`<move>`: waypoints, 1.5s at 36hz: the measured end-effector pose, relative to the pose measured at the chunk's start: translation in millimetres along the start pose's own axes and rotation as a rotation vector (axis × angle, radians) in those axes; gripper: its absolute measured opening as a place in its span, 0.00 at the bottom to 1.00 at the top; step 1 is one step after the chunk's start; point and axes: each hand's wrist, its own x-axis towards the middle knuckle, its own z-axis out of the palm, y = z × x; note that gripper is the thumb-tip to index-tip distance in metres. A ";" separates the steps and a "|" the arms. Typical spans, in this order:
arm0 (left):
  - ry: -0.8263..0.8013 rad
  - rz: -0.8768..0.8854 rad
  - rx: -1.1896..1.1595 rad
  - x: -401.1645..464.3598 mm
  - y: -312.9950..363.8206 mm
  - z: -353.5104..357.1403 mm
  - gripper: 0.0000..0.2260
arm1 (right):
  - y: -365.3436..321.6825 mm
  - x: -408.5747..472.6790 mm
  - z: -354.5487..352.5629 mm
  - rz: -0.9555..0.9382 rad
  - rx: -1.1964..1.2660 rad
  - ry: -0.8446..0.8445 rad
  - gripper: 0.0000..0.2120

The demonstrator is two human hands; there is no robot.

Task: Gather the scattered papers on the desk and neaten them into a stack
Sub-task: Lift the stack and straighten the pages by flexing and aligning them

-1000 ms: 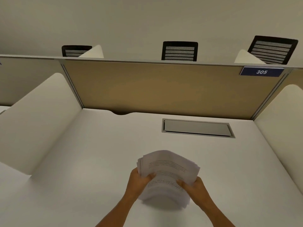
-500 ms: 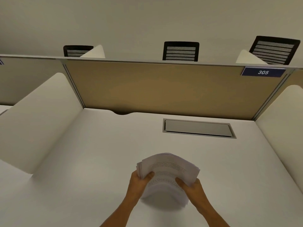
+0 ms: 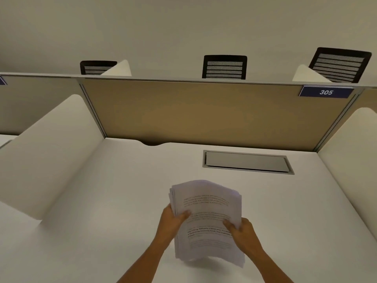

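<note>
Papers (image 3: 206,219) now sit higher and more upright than a second ago, lifted off the counter (image 3: 102,201), edges still fanned, so squaring remains. One bundle, sheets too many to count. Two hands: left hand (image 3: 173,220) and right hand (image 3: 241,231) pinch its side edges, thumbs on top

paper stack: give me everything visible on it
The paper stack is a thick bundle of white printed sheets with blurred black text lines. It is held above the white desk, apparently lifted clear of it. Edges are uneven, fanned at the top left and lower right, and the sheets bow slightly. The left hand grips its left edge, the right hand its right edge, thumbs on top.
</note>
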 end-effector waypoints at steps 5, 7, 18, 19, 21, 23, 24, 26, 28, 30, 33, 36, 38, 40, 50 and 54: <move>0.058 0.167 0.200 16.3 24.5 -17.9 0.53 | -23.9 2.1 -19.7 -0.083 -0.255 -0.094 0.06; 0.061 0.289 0.507 20.7 31.7 -24.8 0.55 | -34.8 3.7 -24.9 -0.114 -0.355 -0.135 0.07; -0.217 0.312 0.352 3.4 47.6 -19.2 0.10 | -78.6 2.0 -19.0 -0.289 -0.785 -0.282 0.13; -0.180 0.279 0.312 1.1 45.0 -19.7 0.12 | -78.4 2.2 -21.0 -0.294 -0.788 -0.277 0.12; -0.107 0.212 0.272 -3.3 38.2 -19.5 0.15 | -77.3 2.4 -26.3 -0.284 -0.760 -0.293 0.10; -0.053 0.145 0.254 -6.0 30.2 -19.7 0.14 | -71.7 2.4 -33.9 -0.238 -0.694 -0.337 0.07; -0.032 0.110 0.234 -7.0 25.1 -20.9 0.12 | -66.7 2.7 -38.5 -0.208 -0.678 -0.359 0.06; 0.012 0.034 0.192 -8.0 13.7 -24.4 0.05 | -54.5 1.5 -48.5 -0.145 -0.672 -0.395 0.09; 0.044 -0.019 0.155 -10.6 2.6 -27.6 0.03 | -39.0 1.4 -56.2 -0.086 -0.635 -0.404 0.07; 0.072 -0.044 0.131 -13.1 -7.6 -29.4 0.02 | -23.4 1.6 -60.4 -0.039 -0.524 -0.366 0.03; 0.112 -0.065 0.105 -15.0 -21.9 -30.1 0.03 | -3.4 -3.4 -61.6 0.000 -0.216 -0.274 0.05; 0.155 -0.099 0.068 -18.3 -31.9 -31.4 0.03 | 15.9 -15.7 -55.3 0.055 0.173 -0.179 0.14; 0.180 -0.115 0.045 -20.5 -36.5 -32.4 0.03 | 29.5 -22.7 -46.3 0.112 0.359 -0.155 0.20; 0.201 -0.132 0.028 -22.2 -39.9 -33.5 0.03 | 37.6 -27.8 -34.5 0.156 0.374 -0.152 0.19; 0.225 -0.119 -0.024 -25.6 -34.9 -34.8 0.07 | 34.2 -29.6 3.0 0.171 0.302 0.170 0.05; 0.192 -0.121 -0.042 -30.1 -34.1 -32.4 0.09 | 30.3 -33.2 10.5 0.180 0.353 0.186 0.08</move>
